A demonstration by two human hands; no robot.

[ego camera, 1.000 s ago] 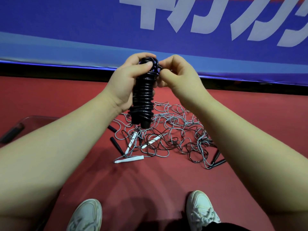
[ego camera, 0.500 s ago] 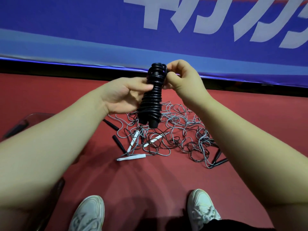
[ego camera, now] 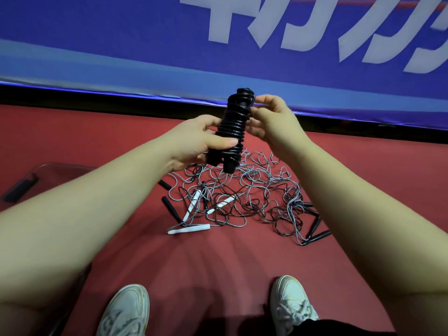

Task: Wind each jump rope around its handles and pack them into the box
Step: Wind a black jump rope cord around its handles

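Gripping the jump rope (ego camera: 234, 127) low, left hand (ego camera: 194, 141) holds it tilted — right hand (ego camera: 274, 124) pinches its top.

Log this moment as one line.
stage: winding, not boxed | left hand: grips wound black rope low | right hand: pinches its top end | floor: tangled ropes lie unwound

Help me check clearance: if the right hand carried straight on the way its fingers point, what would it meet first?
The wound black jump rope: the right hand points at its upper coils and seems to pinch them. The left hand grips it lower down.
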